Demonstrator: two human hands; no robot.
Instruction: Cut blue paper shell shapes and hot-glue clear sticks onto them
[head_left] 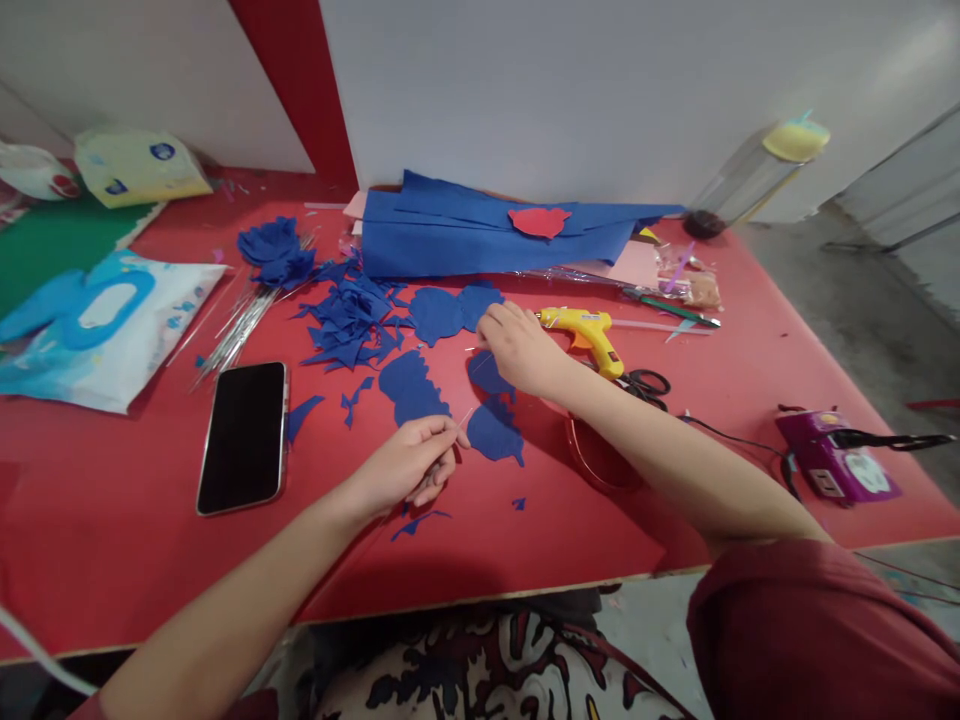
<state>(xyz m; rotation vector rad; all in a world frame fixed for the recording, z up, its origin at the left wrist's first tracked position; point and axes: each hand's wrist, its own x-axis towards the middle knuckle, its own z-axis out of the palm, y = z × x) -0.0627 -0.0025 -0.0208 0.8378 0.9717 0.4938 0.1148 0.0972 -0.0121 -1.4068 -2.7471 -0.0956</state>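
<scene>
My left hand (pixel 424 460) is closed, pinching a thin pale wire (pixel 466 417) whose tip sticks out past the fingers. My right hand (pixel 517 345) reaches over the blue felt cutouts, its fingers bent together and pointing down; what they grip, if anything, is hidden. Under and beside that hand lie a scalloped blue cutout (pixel 491 374) and another blue cutout (pixel 435 316). Between the hands rests a petal-shaped blue piece (pixel 496 430). A longer blue strip with a wavy edge (pixel 411 386) lies just above my left hand.
A yellow glue gun (pixel 581 325) and black scissors (pixel 646 385) lie by my right forearm. Blue scraps (pixel 349 318), silver wires (pixel 244 325), a phone (pixel 244 437) and a wipes pack (pixel 112 320) are leftward. Folded blue felt (pixel 480 235) lies behind; a purple power box (pixel 836 455) stands right.
</scene>
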